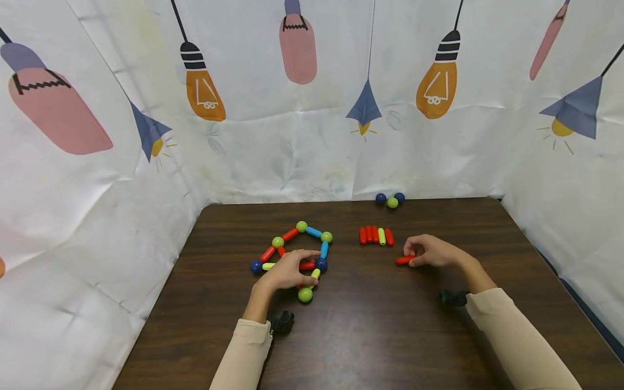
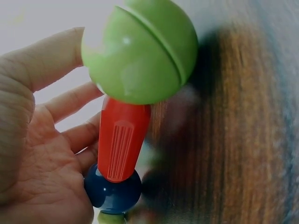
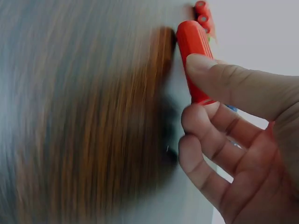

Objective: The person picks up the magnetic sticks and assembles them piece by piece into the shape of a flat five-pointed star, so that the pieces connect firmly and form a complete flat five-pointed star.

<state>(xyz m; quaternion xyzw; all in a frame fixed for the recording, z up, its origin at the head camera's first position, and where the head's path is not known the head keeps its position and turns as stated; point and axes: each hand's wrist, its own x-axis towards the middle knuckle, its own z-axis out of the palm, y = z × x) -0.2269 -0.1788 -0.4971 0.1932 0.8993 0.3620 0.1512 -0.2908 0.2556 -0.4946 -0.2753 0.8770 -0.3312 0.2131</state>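
On the left half of the table lies a joined figure of magnetic rods and balls. My left hand [image 1: 288, 269] reaches over it, fingers spread, with the thumb at a yellow-green rod [image 1: 316, 274] and the index finger near a light blue rod [image 1: 324, 249]. In the left wrist view a green ball [image 2: 145, 53], a red rod [image 2: 122, 140] and a dark blue ball [image 2: 114, 191] cover the fingertips, so contact is partly hidden. To the right, my right hand [image 1: 434, 252] pinches a loose red magnetic rod [image 3: 194, 46] between thumb and fingers, low over the table.
Several red rods [image 1: 369, 234] and one yellow-green rod [image 1: 382, 236] stand in a row beyond the right hand. Two dark blue balls [image 1: 381, 199] and a green ball [image 1: 392, 202] sit at the table's [image 1: 370, 336] back edge, before a patterned cloth [image 1: 312, 146].
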